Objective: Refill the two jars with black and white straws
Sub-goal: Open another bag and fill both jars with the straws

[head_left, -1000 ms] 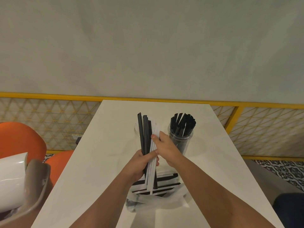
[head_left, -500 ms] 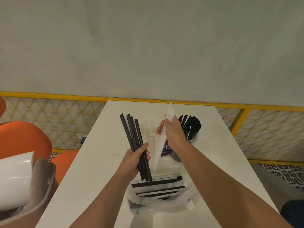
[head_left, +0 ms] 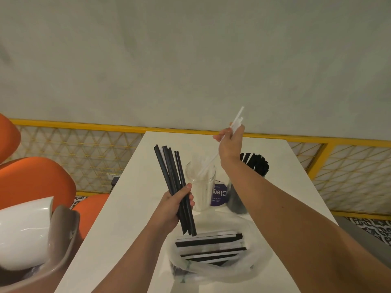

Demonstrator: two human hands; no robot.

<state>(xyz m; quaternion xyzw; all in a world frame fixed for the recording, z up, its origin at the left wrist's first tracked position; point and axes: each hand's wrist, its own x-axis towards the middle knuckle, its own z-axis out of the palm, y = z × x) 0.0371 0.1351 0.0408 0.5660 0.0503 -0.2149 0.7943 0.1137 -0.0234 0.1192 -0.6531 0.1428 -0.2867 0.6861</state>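
Observation:
My left hand (head_left: 176, 205) grips a bundle of several black straws (head_left: 171, 177), fanned upward and tilted left. My right hand (head_left: 229, 144) pinches a few white straws (head_left: 213, 160), raised high, their lower ends dipping into the mouth of the clear jar (head_left: 201, 187) that holds white straws. Right of it stands a second jar (head_left: 255, 166) packed with black straws, partly hidden by my right forearm. Near the front of the white table (head_left: 131, 199) lies a clear plastic bag (head_left: 213, 256) with several black and white straws mixed in it.
A purple labelled item (head_left: 219, 195) stands between the two jars. A yellow railing with mesh (head_left: 84, 144) runs behind the table. Orange chairs (head_left: 36, 180) stand at left. A grey bag with a white sheet (head_left: 25, 240) sits at the lower left.
My right hand has pulled the white straws out of the mixed bundle and lifted them up and right over the white-straw jar. My left hand keeps only the black straws, shifted left.

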